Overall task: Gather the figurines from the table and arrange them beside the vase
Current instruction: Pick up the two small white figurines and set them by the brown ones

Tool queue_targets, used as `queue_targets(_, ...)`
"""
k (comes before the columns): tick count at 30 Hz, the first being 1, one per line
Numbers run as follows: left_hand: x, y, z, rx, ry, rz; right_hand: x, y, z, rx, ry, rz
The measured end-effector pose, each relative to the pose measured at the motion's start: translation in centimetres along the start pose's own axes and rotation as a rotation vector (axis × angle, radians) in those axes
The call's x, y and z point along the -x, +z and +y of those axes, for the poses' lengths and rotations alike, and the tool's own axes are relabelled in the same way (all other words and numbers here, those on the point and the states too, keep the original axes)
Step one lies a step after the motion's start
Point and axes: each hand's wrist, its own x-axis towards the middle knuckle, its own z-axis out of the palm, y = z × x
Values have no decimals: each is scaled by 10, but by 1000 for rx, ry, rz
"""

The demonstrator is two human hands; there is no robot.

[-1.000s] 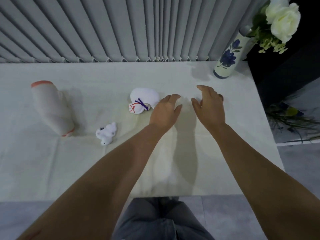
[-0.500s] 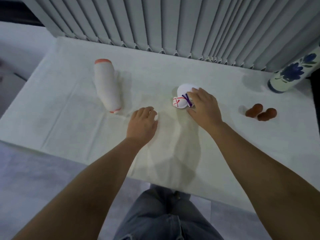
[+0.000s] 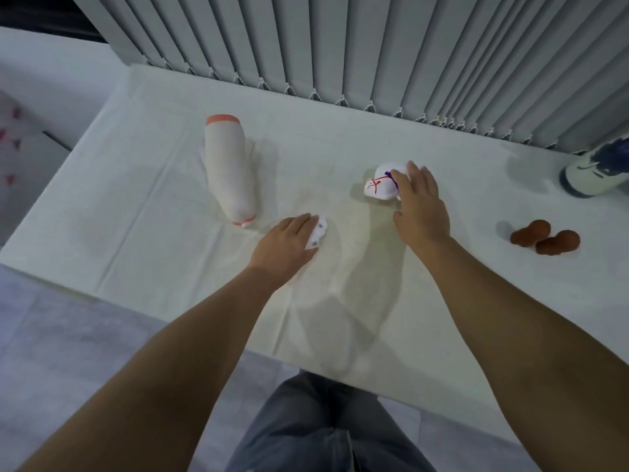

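Note:
A small white animal figurine (image 3: pixel 319 234) lies mid-table, and my left hand (image 3: pixel 285 248) covers most of it with fingers curled over it. A larger white figurine with red and purple markings (image 3: pixel 378 186) sits farther back; my right hand (image 3: pixel 420 206) rests on its right side, fingers wrapped around it. A pair of brown rounded figurines (image 3: pixel 544 238) lies to the right. The blue-and-white vase (image 3: pixel 594 173) stands at the far right edge, partly cut off.
A white cylinder with orange ends (image 3: pixel 231 172) lies on its side at the back left of the table. The white cloth-covered table (image 3: pixel 136 206) ends near my legs. Grey vertical blinds (image 3: pixel 374 46) hang behind it.
The view swung left, away from the vase. My right hand moved onto the marked white figurine and closed on it, leaving the brown figurines lying on the table; my left hand came down over the small white one.

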Motion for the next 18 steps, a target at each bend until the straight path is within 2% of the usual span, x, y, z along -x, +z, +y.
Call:
queue_targets(4, -12, -8, 3, 94, -78, 34, -13, -1, 1, -8, 57, 37)
queue_targets(10, -43, -20, 12, 199, -249, -37, -23, -14, 5, -155, 155, 50)
queue_targets(18, -79, -23, 40, 472, -260, -29, -3, -48, 19, -562, 312, -261)
